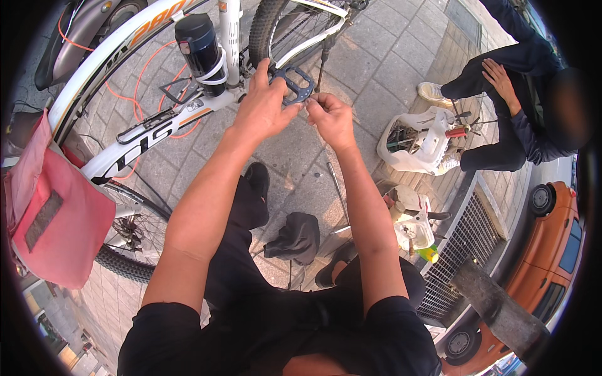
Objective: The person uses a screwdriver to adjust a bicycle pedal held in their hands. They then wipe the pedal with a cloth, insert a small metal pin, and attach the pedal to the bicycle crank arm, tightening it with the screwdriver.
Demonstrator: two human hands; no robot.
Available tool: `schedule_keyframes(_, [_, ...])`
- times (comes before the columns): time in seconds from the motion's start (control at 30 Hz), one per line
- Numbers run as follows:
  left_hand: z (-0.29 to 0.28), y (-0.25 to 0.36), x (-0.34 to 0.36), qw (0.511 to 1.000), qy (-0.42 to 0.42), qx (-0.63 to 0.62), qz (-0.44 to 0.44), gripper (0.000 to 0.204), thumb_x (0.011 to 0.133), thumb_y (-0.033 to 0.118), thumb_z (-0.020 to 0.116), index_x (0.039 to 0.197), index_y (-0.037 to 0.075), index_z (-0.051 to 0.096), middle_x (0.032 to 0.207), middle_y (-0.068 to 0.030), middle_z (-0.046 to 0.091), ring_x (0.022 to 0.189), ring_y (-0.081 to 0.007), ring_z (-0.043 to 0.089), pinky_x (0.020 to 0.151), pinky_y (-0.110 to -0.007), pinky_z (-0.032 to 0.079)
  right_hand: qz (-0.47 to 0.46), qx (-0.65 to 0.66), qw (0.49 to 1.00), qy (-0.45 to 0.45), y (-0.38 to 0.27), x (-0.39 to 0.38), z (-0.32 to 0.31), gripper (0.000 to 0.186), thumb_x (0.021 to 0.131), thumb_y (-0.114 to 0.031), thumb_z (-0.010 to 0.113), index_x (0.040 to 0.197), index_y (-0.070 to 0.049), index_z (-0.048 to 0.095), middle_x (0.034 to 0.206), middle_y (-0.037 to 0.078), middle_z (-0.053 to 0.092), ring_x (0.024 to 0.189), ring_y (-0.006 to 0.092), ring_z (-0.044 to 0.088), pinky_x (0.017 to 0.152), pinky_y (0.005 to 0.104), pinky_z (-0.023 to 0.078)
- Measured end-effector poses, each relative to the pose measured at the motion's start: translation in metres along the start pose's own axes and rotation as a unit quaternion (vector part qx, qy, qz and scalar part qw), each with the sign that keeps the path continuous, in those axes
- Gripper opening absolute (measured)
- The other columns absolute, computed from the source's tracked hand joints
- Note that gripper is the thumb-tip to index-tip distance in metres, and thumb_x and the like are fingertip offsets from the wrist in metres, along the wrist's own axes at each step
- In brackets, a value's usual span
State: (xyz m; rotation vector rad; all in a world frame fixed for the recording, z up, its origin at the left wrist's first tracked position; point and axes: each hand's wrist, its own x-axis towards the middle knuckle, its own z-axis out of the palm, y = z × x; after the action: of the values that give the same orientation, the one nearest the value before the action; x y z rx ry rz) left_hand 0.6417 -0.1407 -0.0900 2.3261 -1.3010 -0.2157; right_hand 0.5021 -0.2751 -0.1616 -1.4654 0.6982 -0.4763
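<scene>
A dark bicycle pedal (303, 89) with an open cage frame is at the near side of a white bicycle (207, 105). My left hand (262, 105) grips it from the left, thumb along its lower edge and forefinger pointing up. Thumb and fingers of my right hand (330, 119) are pinched together at the pedal's lower right end; whatever lies between them is too small to make out. Behind my left hand, the crank is mostly hidden. In a cage on the frame sits a dark bottle (199, 53).
A seated person (520, 94) is at the right, beside a white container of tools (407, 141). Nearer me are another white container (414, 232), a metal rod (338, 191) and a black cloth-like bundle (295, 239). A red bag (69, 213) hangs at left; an orange hose (139, 103) crosses the paving.
</scene>
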Motion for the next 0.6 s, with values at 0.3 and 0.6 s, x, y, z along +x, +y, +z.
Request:
schedule_keyframes(0.3, [0.000, -0.002, 0.000, 1.000, 0.004, 0.003, 0.001, 0.047, 0.088, 0.031, 0.087, 0.112, -0.003, 0.067, 0.170, -0.0399, 0.024, 0.153, -0.0565, 0.037, 0.118, -0.056, 0.046, -0.021, 0.019, 0.999, 0.015, 0.002, 0.001, 0.005, 0.021, 0.098, -0.017, 0.074, 0.100, 0.004, 0.074, 0.079, 0.005, 0.072, 0.069, 0.0103, 0.065, 0.061, 0.0294, 0.054])
schedule_keyframes(0.6, [0.001, 0.000, 0.002, 1.000, 0.001, 0.001, -0.002, 0.045, 0.088, 0.031, 0.087, 0.110, -0.003, 0.067, 0.170, -0.0392, 0.024, 0.153, -0.0555, 0.038, 0.118, -0.056, 0.046, 0.269, 0.424, 0.860, -0.094, 0.023, 0.017, -0.005, 0.020, 0.103, -0.020, 0.065, 0.097, -0.001, 0.069, 0.080, 0.006, 0.065, 0.059, 0.0174, 0.056, 0.055, 0.0353, 0.048])
